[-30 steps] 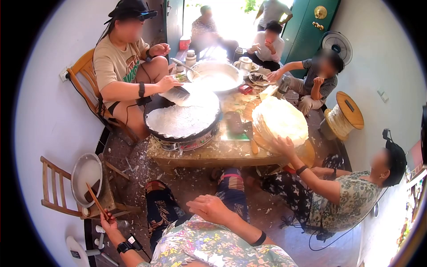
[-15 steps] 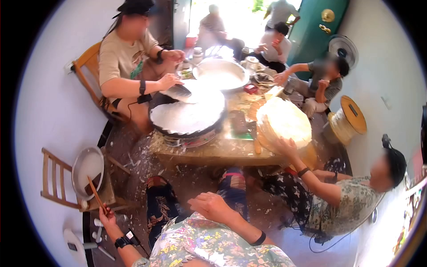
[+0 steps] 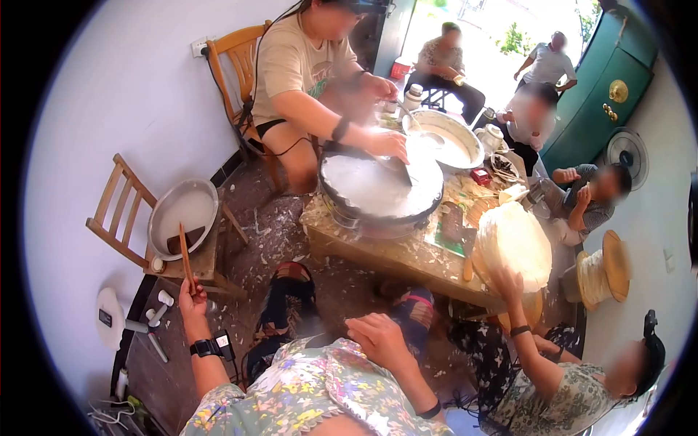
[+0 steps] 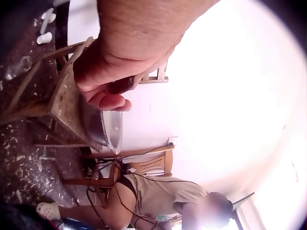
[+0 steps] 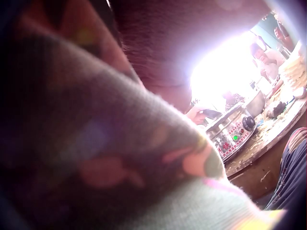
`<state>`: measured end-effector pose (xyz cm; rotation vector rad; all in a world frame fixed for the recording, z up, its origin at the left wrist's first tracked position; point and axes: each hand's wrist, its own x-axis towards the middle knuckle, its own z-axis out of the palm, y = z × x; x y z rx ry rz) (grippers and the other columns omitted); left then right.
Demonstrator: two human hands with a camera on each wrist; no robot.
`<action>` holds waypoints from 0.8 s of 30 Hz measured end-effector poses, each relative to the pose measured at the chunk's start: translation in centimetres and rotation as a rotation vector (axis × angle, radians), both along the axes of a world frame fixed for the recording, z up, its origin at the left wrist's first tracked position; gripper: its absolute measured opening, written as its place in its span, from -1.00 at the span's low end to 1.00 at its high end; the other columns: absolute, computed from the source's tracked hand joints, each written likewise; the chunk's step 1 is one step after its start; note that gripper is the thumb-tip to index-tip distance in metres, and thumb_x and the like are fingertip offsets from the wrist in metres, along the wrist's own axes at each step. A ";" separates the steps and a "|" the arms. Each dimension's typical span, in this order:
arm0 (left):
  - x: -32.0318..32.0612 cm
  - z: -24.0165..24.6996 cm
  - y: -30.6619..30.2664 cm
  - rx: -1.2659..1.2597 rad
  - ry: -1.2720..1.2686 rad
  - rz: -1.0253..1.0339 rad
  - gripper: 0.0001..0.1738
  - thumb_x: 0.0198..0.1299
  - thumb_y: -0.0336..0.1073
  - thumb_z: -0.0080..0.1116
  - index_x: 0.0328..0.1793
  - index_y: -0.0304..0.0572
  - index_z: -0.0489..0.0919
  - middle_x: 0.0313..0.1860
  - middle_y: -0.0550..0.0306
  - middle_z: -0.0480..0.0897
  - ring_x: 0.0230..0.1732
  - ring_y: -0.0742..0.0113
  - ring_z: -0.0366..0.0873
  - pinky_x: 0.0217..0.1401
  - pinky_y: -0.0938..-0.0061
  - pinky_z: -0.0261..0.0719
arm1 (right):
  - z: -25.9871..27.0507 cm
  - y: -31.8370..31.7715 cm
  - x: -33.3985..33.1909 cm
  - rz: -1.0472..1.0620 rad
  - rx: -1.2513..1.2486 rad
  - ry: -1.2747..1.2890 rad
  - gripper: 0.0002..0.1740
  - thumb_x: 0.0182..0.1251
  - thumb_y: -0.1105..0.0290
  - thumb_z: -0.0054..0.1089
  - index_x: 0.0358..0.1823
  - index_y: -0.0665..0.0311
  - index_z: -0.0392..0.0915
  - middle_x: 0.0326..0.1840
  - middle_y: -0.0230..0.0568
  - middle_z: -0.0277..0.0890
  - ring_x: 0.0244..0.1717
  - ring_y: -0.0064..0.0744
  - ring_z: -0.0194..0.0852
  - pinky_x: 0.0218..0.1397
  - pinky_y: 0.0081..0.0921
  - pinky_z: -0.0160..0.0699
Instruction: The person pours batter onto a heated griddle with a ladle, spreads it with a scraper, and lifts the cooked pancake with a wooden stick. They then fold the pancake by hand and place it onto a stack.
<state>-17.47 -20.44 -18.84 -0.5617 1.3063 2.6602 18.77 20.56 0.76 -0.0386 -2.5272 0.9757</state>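
Note:
My left hand (image 3: 193,301) grips the lower end of a slim wooden stick (image 3: 185,251). Its far end overlaps a metal basin (image 3: 212,195) of whitish liquid in the head view, where a dark brown flat piece (image 3: 195,236) leans inside. In the left wrist view the fingers (image 4: 109,101) curl round the stick's dark end (image 4: 122,85). The basin stands on a wooden chair (image 3: 120,211). My right hand (image 3: 378,338) holds nothing and lies relaxed over my lap, fingers loosely bent. Floral cloth (image 5: 120,158) fills most of the right wrist view.
On the low table (image 3: 363,251), a person guides a dark scraper (image 3: 396,171) over a white-coated round griddle (image 3: 356,185). Behind stands a large bowl (image 3: 454,149). Another person's hand (image 3: 507,283) touches a stack of thin round pancakes (image 3: 512,243). Scraps litter the floor (image 3: 273,225).
The head view has swung left, shifting the table rightward. My stick stands more upright. The scraper on the griddle has moved right. The person in stripes has drawn a hand back from the table.

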 end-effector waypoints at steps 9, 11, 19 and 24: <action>0.7 0.4 0.3 0.013 -0.013 0.019 -0.79 0.35 -0.13 0.16 -0.06 -0.05 0.61 -0.31 0.26 0.69 -0.50 0.43 0.55 -0.59 0.52 0.44 | 0.1 -0.3 -0.3 0.011 -0.001 -0.004 -0.78 0.21 0.38 0.32 -0.13 0.27 0.67 -0.31 -0.19 0.63 -0.27 -0.20 0.59 -0.20 -0.33 0.49; 0.4 -0.3 -0.1 0.015 -0.015 0.023 -0.79 0.35 -0.14 0.15 -0.03 -0.03 0.60 -0.29 0.25 0.70 -0.51 0.41 0.55 -0.58 0.50 0.43 | 0.0 -0.3 -0.4 0.016 0.002 -0.006 -0.78 0.21 0.38 0.32 -0.13 0.27 0.67 -0.32 -0.18 0.63 -0.27 -0.20 0.59 -0.19 -0.33 0.50; 0.5 -0.2 -0.2 -0.008 -0.013 0.021 -0.78 0.36 -0.11 0.14 -0.01 -0.01 0.59 -0.28 0.24 0.70 -0.50 0.41 0.55 -0.59 0.50 0.43 | 0.2 -0.4 -0.4 0.024 0.010 -0.025 -0.78 0.23 0.38 0.31 -0.12 0.27 0.67 -0.32 -0.18 0.63 -0.27 -0.20 0.59 -0.18 -0.34 0.50; 0.4 -0.5 -0.5 -0.001 -0.016 0.016 -0.78 0.35 -0.11 0.16 -0.02 -0.01 0.59 -0.27 0.23 0.70 -0.50 0.41 0.55 -0.59 0.50 0.43 | 0.3 -0.4 -0.3 0.025 0.010 -0.032 -0.78 0.23 0.38 0.31 -0.12 0.26 0.67 -0.31 -0.18 0.64 -0.27 -0.20 0.59 -0.19 -0.33 0.51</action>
